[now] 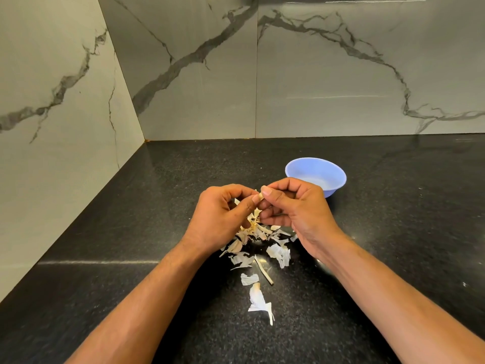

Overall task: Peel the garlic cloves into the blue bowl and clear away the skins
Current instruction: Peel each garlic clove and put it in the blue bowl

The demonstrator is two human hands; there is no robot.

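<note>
You have a garlic clove point(260, 197) pinched between both hands, held up above the worktop point(131, 206). Your left hand point(223, 219) has its thumb and forefinger curled round the clove's left end; your right hand point(291, 206) pinches the other end with thumb and forefinger, its remaining fingers curled in below. Only a small pale part of the clove shows between your fingertips, so you cannot tell how much skin is left on it.

Straight beneath your hands lies a heap of garlic skins point(262, 240), with what looks like the root end of the bulb point(253, 227) among them, just under your left thumb. More loose white skins point(258, 300) trail from the heap toward you, between your forearms, and a thin dry stem point(263, 271) lies beside them.

The blue bowl point(316, 174) stands on the worktop just beyond your right hand, farther from you, partly hidden by your knuckles. What shows of its inside holds no cloves.

The worktop is dark speckled stone, and behind your hands a grey-veined marble wall point(341, 74) rises on the far side and the left.
</note>
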